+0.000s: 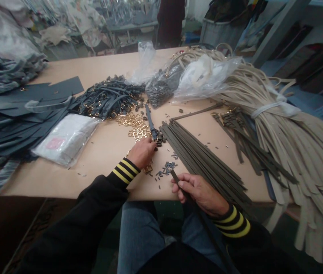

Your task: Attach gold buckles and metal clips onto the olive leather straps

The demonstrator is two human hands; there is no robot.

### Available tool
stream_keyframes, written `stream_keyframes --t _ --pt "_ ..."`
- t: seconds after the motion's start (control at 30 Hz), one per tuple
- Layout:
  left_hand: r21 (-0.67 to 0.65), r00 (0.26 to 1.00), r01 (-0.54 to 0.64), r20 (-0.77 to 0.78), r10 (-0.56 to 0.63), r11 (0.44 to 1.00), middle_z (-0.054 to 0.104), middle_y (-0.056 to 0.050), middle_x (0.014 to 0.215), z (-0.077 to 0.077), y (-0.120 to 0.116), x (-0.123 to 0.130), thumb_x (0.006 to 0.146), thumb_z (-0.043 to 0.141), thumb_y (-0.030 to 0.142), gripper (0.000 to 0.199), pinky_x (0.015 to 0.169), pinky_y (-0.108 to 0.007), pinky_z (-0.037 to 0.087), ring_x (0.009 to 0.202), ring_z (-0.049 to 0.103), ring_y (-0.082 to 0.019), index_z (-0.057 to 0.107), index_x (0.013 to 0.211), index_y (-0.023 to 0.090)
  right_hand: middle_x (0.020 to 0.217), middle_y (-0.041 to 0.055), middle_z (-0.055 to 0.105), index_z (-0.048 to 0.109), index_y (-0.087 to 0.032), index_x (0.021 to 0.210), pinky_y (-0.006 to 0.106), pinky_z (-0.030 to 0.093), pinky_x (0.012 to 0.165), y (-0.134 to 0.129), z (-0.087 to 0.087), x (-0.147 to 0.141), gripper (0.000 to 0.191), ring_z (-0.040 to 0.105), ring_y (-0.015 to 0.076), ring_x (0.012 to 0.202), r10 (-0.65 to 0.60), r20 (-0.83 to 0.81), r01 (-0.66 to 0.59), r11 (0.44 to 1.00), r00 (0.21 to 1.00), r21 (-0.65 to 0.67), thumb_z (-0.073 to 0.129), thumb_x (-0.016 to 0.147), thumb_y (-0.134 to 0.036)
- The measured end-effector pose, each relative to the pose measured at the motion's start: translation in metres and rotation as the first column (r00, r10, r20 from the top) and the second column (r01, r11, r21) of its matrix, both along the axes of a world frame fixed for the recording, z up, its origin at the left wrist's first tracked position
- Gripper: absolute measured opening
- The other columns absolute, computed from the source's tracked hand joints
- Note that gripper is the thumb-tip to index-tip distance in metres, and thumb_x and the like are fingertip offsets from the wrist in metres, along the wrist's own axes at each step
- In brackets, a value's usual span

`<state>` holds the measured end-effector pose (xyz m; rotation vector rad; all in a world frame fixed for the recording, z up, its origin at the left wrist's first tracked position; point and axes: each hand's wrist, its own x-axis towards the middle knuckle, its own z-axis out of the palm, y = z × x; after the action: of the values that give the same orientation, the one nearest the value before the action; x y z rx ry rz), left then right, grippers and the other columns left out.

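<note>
Firmly, right hand (199, 193) grips an olive strap (175, 176), left hand (142, 153) curls beside brass buckles (134, 126).

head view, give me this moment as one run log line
left hand at dark strap | right hand holds olive strap | beside: gold buckles, stacked olive straps
</note>
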<state>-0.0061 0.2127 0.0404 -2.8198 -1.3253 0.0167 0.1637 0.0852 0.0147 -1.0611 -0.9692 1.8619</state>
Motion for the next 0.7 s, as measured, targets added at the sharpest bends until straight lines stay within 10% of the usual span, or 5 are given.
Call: stream_keyframes --t 0.4,0.53,0.6,0.7 --pt "-0.057 0.997 -0.030 0.069 0.033 0.998 0.054 -0.008 0.077 0.000 0.018 0.024 0.076 0.042 0.013 0.014 0.063 -0.029 0.040 0.073 0.052 -0.019 0.055 0.080 0.013 0.072 0.0031 0.057 0.051 -0.010 0.083 0.019 0.042 0.046 0.002 0.002 0.000 0.025 0.049 0.0057 0.050 0.015 0.003 -0.015 1.000 1.000 0.022 0.053 0.075 -0.034" --pt "-0.177 0.937 -0.066 0.327 0.122 0.982 0.052 -0.002 0.067 0.014 0.005 0.020 0.072 0.050 0.016 0.007 0.058 -0.025 0.039 0.061 0.048 -0.013 0.053 0.077 0.013 0.066 0.0010 0.056 0.049 -0.012 0.088 0.017 0.035 0.038 -0.001 0.004 0.001 0.027 0.044 0.0051 0.041 -0.010 0.105 0.006 0.999 0.994 0.046 0.048 0.077 -0.036" --pt "-0.406 0.781 -0.008 0.568 0.259 0.914 0.050 0.000 0.062 0.021 -0.017 0.018 0.072 0.052 0.019 0.008 0.055 -0.024 0.040 0.057 0.047 -0.011 0.054 0.077 0.013 0.061 -0.0006 0.055 0.049 -0.012 0.089 0.017 0.029 0.035 -0.006 0.009 0.004 0.026 0.038 0.0043 0.037 -0.023 0.189 0.007 0.996 0.982 0.085 0.044 0.079 -0.036" --pt "-0.740 0.479 0.305 0.663 0.575 0.599 0.054 0.001 0.067 0.018 -0.063 0.016 0.071 0.056 0.023 0.023 0.055 -0.022 0.043 0.057 0.051 -0.009 0.054 0.092 0.014 0.055 -0.0030 0.050 0.050 -0.013 0.077 0.017 0.024 0.037 -0.014 0.019 0.013 0.021 0.033 0.0042 0.038 -0.029 0.311 -0.021 0.987 0.950 0.156 0.042 0.081 -0.033"
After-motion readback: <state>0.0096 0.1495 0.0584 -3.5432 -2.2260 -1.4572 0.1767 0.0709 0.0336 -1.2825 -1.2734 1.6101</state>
